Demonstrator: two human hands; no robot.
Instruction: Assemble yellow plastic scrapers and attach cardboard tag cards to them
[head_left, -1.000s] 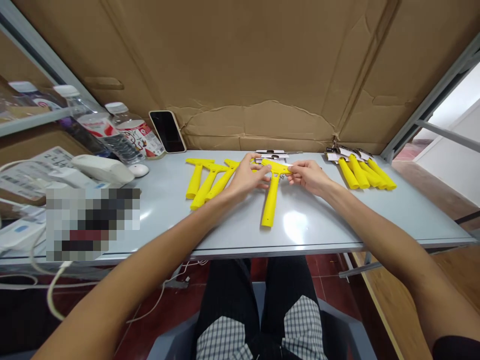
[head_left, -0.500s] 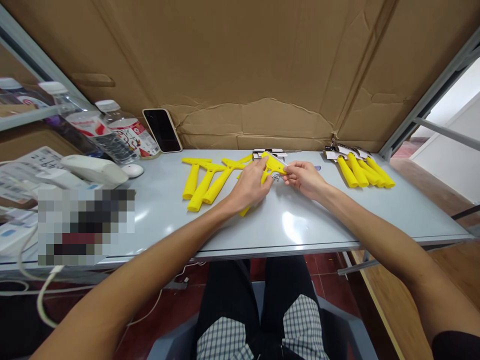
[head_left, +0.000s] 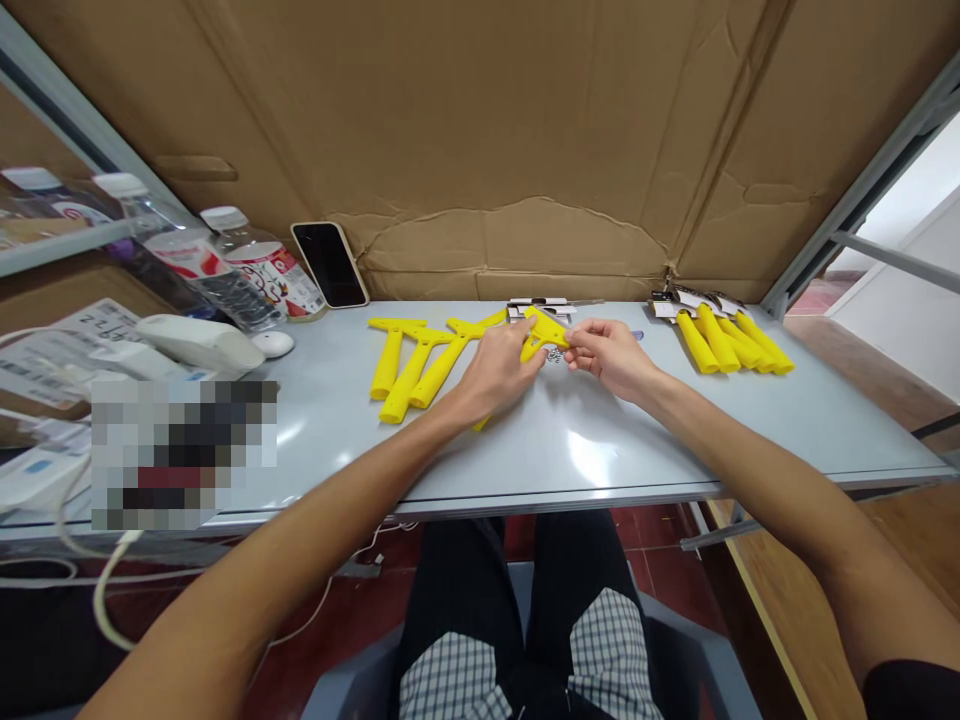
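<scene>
Two hands close together on a yellow T-shaped plastic handle [head_left: 544, 333] near the back edge of the table [head_left: 675, 440]. The left hand [head_left: 499, 372] covers its shaft, now swung leftward, while the right hand [head_left: 611, 358] pinches its head.

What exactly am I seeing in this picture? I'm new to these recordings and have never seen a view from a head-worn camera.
There is no machine here. These are a person's own bare hands, seen from a camera worn on their head, which looks forward and down. The left hand and right hand both hold a yellow T-shaped handle over a grey table. A small heap of metal bits lies just beneath it. To the left lie three more yellow handles. To the right lies a group of yellow handles with paper tags. Further left are a phone and water bottles, and a cardboard sheet stands behind the table.
</scene>
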